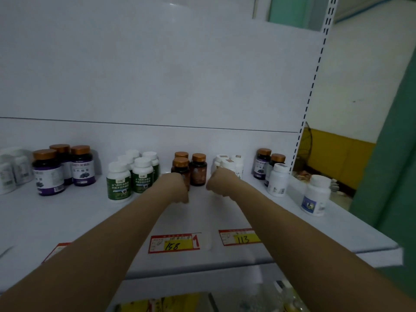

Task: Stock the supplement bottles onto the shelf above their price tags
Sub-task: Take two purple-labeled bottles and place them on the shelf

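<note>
White wall (364,70) with yellow base (337,158)

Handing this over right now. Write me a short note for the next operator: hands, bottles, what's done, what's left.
The left hand, curled, is against the front brown bottle; whether it grips is hidden. The right hand, also curled, is at the white bottles; grip hidden too.
Done: the brown bottles stand at the back of the shelf in line with the 158 tag, the white ones with the 113 tag; purple-label bottles and green-label bottles stand further left.
Left, probably: the mixed cluster and the lone blue-label bottle at the right end, with no tag visible before them.
</note>
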A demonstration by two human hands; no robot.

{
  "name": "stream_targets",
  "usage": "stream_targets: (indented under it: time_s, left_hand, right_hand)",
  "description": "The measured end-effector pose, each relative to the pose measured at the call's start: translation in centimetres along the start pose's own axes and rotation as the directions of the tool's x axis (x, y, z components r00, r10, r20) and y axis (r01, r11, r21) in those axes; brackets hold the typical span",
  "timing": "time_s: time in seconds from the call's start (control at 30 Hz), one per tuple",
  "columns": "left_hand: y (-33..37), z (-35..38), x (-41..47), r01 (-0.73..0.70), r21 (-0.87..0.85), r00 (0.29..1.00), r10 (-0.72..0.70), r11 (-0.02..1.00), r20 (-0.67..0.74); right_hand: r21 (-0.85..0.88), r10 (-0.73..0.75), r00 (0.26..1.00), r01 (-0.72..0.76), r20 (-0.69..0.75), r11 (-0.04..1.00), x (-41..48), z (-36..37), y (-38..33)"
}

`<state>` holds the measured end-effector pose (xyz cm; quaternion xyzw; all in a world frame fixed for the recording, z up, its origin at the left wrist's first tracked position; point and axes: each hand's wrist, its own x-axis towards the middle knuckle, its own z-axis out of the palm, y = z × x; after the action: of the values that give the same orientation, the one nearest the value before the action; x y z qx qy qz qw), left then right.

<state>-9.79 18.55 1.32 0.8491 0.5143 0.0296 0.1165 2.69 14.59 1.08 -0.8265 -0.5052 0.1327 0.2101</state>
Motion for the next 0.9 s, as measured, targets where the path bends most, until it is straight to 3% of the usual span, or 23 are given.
stream_targets:
  time_s: [0.1, 0.23, 0.4, 0.5, 0.67, 0.9]
  left_hand:
    - [2.3, -0.1, -1.4, -0.062, 0.049, 0.998, 0.061, 0.997, 0.023]
    - [6.6, 0.2, -2.2, -0.256, 0.034, 0.965, 0.258, 0.966, -0.055]
    - [12.2, 0.6, -2.5, -0.410, -0.050, 0.911, 0.406, 0.911, -0.074]
    - [14.9, 1.3, -2.5, -0.476, -0.114, 0.878, 0.462, 0.872, -0.126]
    - [18.5, 2.2, -0.9, -0.470, -0.143, 0.881, 0.453, 0.871, -0.134]
    - [21.4, 0.9, 4.8, -0.252, -0.130, 0.949, 0.218, 0.959, -0.227]
  right_hand:
    - [-0.147, -0.031, 0.999, 0.026, -0.026, 0.989, -2.1, -1.5, 0.9]
    - [-0.296, -0.138, 0.989, 0.116, -0.054, 0.948, -5.1, -4.6, 3.2]
    - [-0.389, -0.103, 0.982, 0.033, -0.161, 0.920, -7.5, -10.1, 7.7]
    - [-0.358, -0.068, 0.962, -0.033, -0.265, 0.933, -8.7, -13.2, 10.7]
    - [-0.261, -0.017, 0.946, -0.072, -0.325, 0.963, -8.5, -16.0, 15.8]
    - [-0.193, -0.052, 0.968, 0.004, -0.245, 0.981, -2.1, -17.7, 21.4]
